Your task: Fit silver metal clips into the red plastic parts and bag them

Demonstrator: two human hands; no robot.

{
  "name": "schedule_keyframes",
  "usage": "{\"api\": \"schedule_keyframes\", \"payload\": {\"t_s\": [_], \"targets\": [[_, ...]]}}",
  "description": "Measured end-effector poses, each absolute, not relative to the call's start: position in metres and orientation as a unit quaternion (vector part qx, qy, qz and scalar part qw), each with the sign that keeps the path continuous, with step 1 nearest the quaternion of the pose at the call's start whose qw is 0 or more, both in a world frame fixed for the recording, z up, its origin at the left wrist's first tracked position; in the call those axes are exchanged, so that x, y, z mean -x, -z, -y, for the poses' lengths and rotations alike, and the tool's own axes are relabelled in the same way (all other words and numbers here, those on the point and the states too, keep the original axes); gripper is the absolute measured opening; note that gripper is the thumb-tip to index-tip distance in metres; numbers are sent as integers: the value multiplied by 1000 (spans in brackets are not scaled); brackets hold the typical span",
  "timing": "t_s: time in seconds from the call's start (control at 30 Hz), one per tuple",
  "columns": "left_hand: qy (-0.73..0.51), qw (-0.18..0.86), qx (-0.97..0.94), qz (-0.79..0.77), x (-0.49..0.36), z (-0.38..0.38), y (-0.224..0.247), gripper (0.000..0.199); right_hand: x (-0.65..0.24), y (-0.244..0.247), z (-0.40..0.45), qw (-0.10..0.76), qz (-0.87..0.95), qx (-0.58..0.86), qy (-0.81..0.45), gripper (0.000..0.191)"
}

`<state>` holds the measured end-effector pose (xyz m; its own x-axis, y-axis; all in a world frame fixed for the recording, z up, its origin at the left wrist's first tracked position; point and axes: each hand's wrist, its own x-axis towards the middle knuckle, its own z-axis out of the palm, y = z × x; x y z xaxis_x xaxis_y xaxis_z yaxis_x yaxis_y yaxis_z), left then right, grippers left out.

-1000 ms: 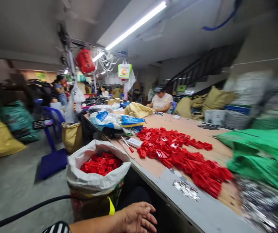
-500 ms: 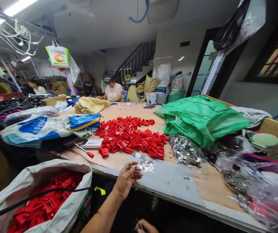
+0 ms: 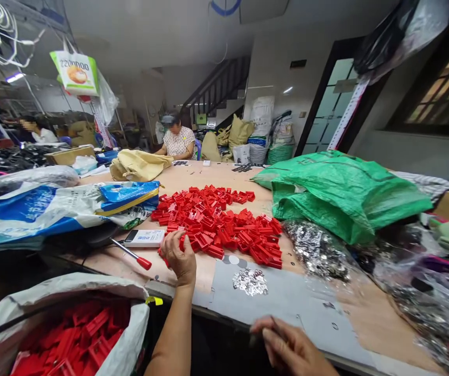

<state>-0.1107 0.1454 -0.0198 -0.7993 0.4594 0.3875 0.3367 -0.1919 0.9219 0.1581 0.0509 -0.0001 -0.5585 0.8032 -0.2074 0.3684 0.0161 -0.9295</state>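
Note:
My left hand (image 3: 179, 257) is at the near left edge of a pile of red plastic parts (image 3: 212, 222) on the table. Its fingers curl down around one red part, mostly hidden by the hand. Low in the view, my right hand (image 3: 289, 342), slightly blurred, is closed on a thin dark metal tool (image 3: 276, 328); its exact kind is unclear. Between the hands, a heap of small shiny metal pieces (image 3: 250, 282) lies on a grey sheet (image 3: 287, 292).
An open white sack (image 3: 140, 318) of red parts stands at lower left. A red-handled screwdriver (image 3: 143, 262) and a white box (image 3: 146, 238) lie left of the pile. A green bag (image 3: 342, 193) and a plastic bag of metal pieces (image 3: 318, 250) are right. A person (image 3: 179, 141) sits across the table.
My left hand has moved from beside the metal pieces up to the red pile and its fingers have closed there. My right hand has risen and moved right with the thin tool. The view has shifted.

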Motion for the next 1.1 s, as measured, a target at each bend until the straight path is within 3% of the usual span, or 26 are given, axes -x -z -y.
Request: {"api": "schedule_keyframes", "payload": {"t_s": [0.17, 0.33, 0.5, 0.77, 0.93, 1.1], "targets": [[-474, -126, -356, -795, 116, -142, 32, 42, -115, -65, -156, 236, 816, 395, -349, 39], [-387, -84, -385, -834, 118, -140, 41, 72, -49, -55, -255, 172, 872, 426, -168, 34], [-385, -48, -418, -821, 113, -136, 42, 77, -2, -40, -283, 117, 868, 454, -161, 38], [-375, -19, -444, -813, 93, -118, 40, 84, 24, -37, -254, 79, 887, 426, -160, 33], [-374, -36, -443, -814, 85, -108, 41, 74, 29, -30, -227, 93, 901, 394, -155, 39], [-361, -36, -455, -813, 85, -101, 37, 77, 20, -33, -211, 136, 911, 349, -172, 41]]}}
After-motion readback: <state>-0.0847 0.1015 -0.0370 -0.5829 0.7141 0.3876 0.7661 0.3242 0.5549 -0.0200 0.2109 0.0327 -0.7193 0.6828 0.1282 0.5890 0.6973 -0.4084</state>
